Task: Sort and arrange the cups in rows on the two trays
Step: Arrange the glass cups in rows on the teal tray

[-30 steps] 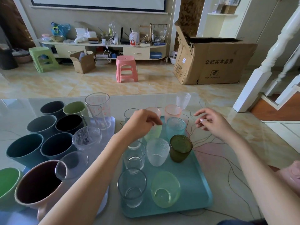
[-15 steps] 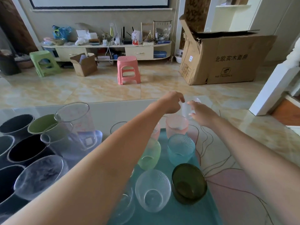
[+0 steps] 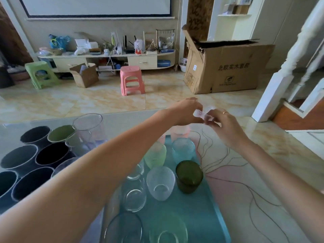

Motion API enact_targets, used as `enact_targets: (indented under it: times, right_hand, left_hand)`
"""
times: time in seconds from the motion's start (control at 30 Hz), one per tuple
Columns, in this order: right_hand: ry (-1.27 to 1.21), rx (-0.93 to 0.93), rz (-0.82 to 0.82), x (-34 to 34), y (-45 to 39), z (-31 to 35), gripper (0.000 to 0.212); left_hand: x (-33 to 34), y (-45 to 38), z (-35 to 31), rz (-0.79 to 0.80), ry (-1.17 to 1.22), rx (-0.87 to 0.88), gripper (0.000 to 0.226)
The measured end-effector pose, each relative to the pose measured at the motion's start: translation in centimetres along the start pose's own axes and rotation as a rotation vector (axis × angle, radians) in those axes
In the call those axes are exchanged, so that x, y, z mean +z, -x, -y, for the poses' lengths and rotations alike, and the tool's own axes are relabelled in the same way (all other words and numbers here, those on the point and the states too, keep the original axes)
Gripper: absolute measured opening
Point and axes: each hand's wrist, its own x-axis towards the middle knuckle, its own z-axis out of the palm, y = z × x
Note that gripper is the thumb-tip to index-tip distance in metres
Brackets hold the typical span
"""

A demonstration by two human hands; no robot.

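Head view: my left hand point(image 3: 187, 111) and right hand point(image 3: 221, 122) both pinch small clear cup point(image 3: 204, 112), held in air beyond far end of teal tray point(image 3: 208, 223). Cup looks light, thin, likely slippery and brittle; best held by side wall, fingers just under rim.

Soft daylight fills the room evenly, with no hard shadows. The glossy floor tiles point(image 3: 98, 100) carry pale reflections, and the glass tabletop point(image 3: 122, 118) mirrors the wall as a milky glare along its far edge. The wide lens bends straight lines near the borders; the white stair post point(image 3: 284, 71) bows and smears. Both hands point(image 3: 185, 111) are slightly motion-blurred, and the nearest glasses point(image 3: 124, 228) at the bottom edge lie out of focus.
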Motion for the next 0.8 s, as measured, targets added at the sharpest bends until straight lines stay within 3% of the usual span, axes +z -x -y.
enact_targets:
  times: [0.13,0.3,0.43,0.53,0.67,0.8]
  right_hand:
    - [0.039,-0.011,0.019,-4.2,5.8,3.3,0.003]
    - [0.024,0.014,0.196,-6.6,12.4,6.1,0.01]
    - [0.006,0.083,0.32,-5.7,16.2,7.3,0.031]
    - [-0.058,0.181,0.393,-4.0,18.4,7.9,0.02]
    - [0.062,0.192,0.496,-1.0,20.4,7.5,0.017]
    - [0.108,0.158,0.452,-0.1,20.6,8.0,0.016]
  left_hand:
    - [-1.5,5.0,-4.7,0.007,-0.074,0.09,0.044]
    - [-0.6,11.2,-8.1,0.102,-0.139,0.125,0.051]
    - [1.9,15.0,-9.3,0.179,-0.232,0.088,0.048]
    - [4.3,17.2,-9.4,0.191,-0.269,0.08,0.042]
    - [6.6,19.3,-9.3,0.203,-0.278,0.053,0.038]
    - [8.2,20.4,-8.8,0.209,-0.238,-0.005,0.038]
